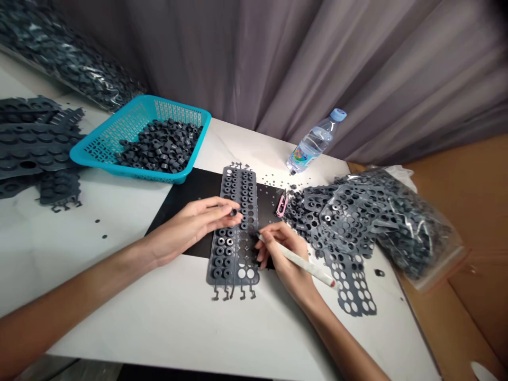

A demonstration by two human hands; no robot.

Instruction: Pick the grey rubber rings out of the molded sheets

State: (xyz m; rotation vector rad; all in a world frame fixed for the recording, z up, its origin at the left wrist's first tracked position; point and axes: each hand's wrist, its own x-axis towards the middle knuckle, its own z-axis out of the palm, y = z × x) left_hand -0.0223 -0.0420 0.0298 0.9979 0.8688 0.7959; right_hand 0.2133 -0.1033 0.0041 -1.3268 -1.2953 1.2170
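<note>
In the middle of the table lies a dark grey moulded rubber sheet (pixel 234 241) with rows of small ring-shaped parts; several of its holes are empty at the lower right. My left hand (pixel 202 217) is over the sheet's left side, its fingertips pinching a small dark rubber ring (pixel 233 212). My right hand (pixel 288 251) grips a white pen-like tool (pixel 305 264) whose tip points at the sheet's right edge. Under the sheet's upper part is a black mat (pixel 198 193).
A blue basket (pixel 145 172) full of small dark parts stands at the left back. Stacked sheets (pixel 32 145) lie far left. A water bottle (pixel 313 143), pink thread snips (pixel 281 203), punched sheets (pixel 351 211) and a plastic bag of dark scraps (pixel 420 238) are on the right.
</note>
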